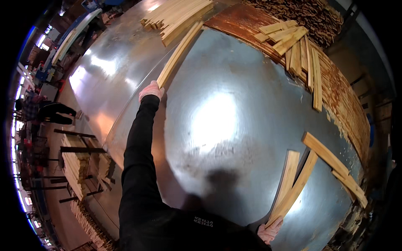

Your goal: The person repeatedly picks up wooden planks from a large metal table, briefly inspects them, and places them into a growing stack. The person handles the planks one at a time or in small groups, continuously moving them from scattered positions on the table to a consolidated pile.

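Observation:
My left hand (151,90), in a pale pink glove, reaches far out over the metal tabletop (243,75). Its fingers are closed on the near end of a long wooden strip (179,55), whose far end lies beside a stack of strips (184,19). Low on the right, my right hand (271,231), gloved alike, is closed round the near end of another wooden strip (295,188). A shorter strip (288,175) lies along its left side. Near its far end, a slanting strip (325,154) rests at an angle, with smaller pieces (351,188) at its lower end.
Loose strips (299,50) lie crossed on a worn brown board (339,92) along the right edge. Behind it is a big pile of wood pieces (301,16). A rack with wooden strips (77,167) stands on the floor at left. Farther off is a person in dark clothes (54,113).

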Available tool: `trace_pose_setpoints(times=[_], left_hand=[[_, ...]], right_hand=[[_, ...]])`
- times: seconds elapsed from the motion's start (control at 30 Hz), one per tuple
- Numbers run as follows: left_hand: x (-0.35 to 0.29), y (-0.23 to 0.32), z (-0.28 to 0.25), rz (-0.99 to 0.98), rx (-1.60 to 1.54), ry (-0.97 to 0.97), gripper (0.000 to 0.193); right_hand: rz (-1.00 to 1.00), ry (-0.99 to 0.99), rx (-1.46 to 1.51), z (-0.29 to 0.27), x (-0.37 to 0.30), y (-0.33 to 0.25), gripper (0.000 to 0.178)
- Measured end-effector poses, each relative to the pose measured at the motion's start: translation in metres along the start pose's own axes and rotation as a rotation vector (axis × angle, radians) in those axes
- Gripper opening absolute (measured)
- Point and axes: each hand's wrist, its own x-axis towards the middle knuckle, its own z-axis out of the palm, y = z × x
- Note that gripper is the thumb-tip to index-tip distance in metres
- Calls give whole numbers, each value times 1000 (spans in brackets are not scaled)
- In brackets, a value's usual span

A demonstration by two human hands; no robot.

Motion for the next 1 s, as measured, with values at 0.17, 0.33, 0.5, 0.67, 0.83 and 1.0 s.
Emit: trace_pose_setpoints(times=[0.17,0.33,0.5,0.67,0.83,1.0], left_hand=[[132,25,16,36,-22,56,51],[329,-57,35,164,374,320,41],[172,126,149,316,-224,937,70],[-124,340,139,1497,-643,179,94],[-209,419,127,1403,-89,97,90],[-228,398,121,1317,-64,-94,63]], right_hand=[[110,144,-189,12,-16,-19,94],[-91,-56,215,-3,105,-92,69],[101,-74,56,-16,26,-66,91],[71,-153,102,-7,-21,-39,95],[-17,-208,164,-16,-48,13,93],[-108,-293,-5,-60,27,99,87]])
